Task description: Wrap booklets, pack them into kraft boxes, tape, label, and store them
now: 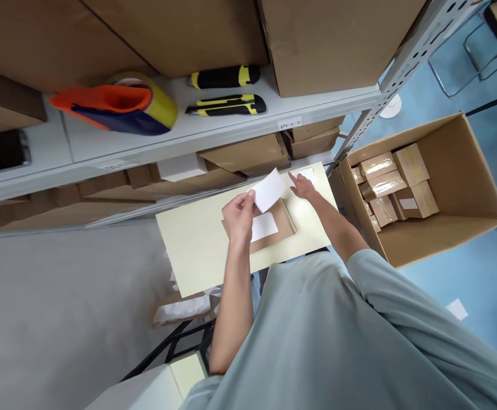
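Note:
My left hand (239,216) pinches a small white sheet of paper (269,191) between thumb and fingers, holding it raised and tilted. Below it a flat brown cardboard box (283,223) lies on the pale yellow tabletop (201,239). A white label (264,226) shows on the box's top, partly covered by my left hand. To the right, my right hand (303,187) reaches over the far right part of the tabletop with its index finger stretched out. Its fingers are at another white sheet (308,173) lying flat there, partly hidden by the hand.
A large open carton (457,188) holding several small taped boxes (415,199) stands right of the table. On the shelf (231,128) above sit an orange and blue tape dispenser (111,108) and two yellow-black utility knives (227,105). Bigger cartons (338,45) stand behind them.

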Action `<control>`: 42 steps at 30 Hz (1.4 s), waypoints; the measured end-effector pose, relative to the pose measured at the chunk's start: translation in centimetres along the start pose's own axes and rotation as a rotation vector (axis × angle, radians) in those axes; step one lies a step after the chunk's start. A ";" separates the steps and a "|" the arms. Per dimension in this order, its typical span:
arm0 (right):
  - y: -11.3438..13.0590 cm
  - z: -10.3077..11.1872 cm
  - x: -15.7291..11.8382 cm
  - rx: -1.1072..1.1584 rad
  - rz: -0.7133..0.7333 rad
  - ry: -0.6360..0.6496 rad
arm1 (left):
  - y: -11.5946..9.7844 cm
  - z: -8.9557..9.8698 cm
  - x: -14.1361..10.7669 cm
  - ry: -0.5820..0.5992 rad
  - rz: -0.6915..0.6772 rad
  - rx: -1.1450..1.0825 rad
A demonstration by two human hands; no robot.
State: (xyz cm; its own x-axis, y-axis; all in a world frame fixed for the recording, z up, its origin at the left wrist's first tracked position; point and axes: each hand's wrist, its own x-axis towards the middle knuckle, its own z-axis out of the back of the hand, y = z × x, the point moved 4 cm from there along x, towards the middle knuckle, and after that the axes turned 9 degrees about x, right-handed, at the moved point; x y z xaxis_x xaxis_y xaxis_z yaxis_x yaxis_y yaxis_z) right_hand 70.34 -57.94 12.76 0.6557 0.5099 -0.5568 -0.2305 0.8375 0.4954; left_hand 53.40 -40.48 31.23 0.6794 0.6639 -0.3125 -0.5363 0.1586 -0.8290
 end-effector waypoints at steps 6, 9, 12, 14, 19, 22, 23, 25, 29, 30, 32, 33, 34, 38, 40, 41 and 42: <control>1.8 1.9 -2.1 0.059 -0.026 -0.025 | -1.1 8.1 -9.2 -0.088 0.048 -0.385; 3.5 4.0 -3.6 0.080 -0.030 -0.040 | -1.5 10.6 -12.7 -0.157 0.035 -0.494; 5.9 6.0 -6.1 0.105 0.029 -0.055 | -1.2 12.6 -15.3 -0.246 0.018 -0.580; 7.7 6.6 -9.1 0.124 0.111 -0.072 | -0.5 13.7 -16.7 -0.294 0.018 -0.620; 13.2 7.2 -22.2 0.758 0.546 -0.010 | 0.9 14.7 -18.7 -0.343 0.039 -0.651; 16.4 7.6 -29.5 1.014 0.640 0.092 | 0.7 14.5 -19.0 -0.326 0.032 -0.652; 17.4 7.8 -31.1 1.058 0.644 0.107 | 0.5 14.5 -19.0 -0.320 0.026 -0.641; 18.7 8.1 -33.0 1.119 0.613 0.076 | 0.3 14.6 -18.9 -0.319 0.014 -0.597; 19.7 8.3 -33.5 1.165 0.510 -0.046 | 0.3 14.8 -18.5 -0.320 0.008 -0.444; 19.8 8.2 -33.5 1.158 0.497 -0.064 | 0.3 14.8 -18.5 -0.332 -0.015 -0.389; 19.9 8.1 -33.5 1.136 0.481 -0.100 | -0.2 14.8 -18.9 -0.425 -0.120 -0.249; 20.0 8.0 -33.6 1.128 0.477 -0.117 | -0.8 14.8 -19.4 -0.510 -0.207 -0.158; 20.0 7.9 -33.6 1.126 0.476 -0.127 | -1.5 14.7 -20.1 -0.605 -0.315 -0.055; 20.6 7.2 -33.9 1.186 0.502 -0.107 | -5.3 13.1 -23.8 -0.803 -0.745 0.292; 20.9 6.8 -33.9 1.226 0.515 -0.076 | -6.7 12.0 -24.7 -0.699 -0.832 0.312; 21.0 6.6 -33.9 1.242 0.513 -0.054 | -7.1 11.5 -24.9 -0.636 -0.843 0.299; 21.0 6.4 -33.9 1.255 0.507 -0.030 | -7.4 11.2 -25.0 -0.585 -0.844 0.282</control>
State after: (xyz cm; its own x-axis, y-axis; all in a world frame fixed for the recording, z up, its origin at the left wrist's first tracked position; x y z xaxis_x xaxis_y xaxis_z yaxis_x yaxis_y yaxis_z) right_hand 47.85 -58.92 46.34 0.7141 0.6885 -0.1263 0.3463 -0.1907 0.9185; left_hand 34.80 -50.06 50.37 0.5791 0.4962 0.6469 -0.1517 0.8452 -0.5125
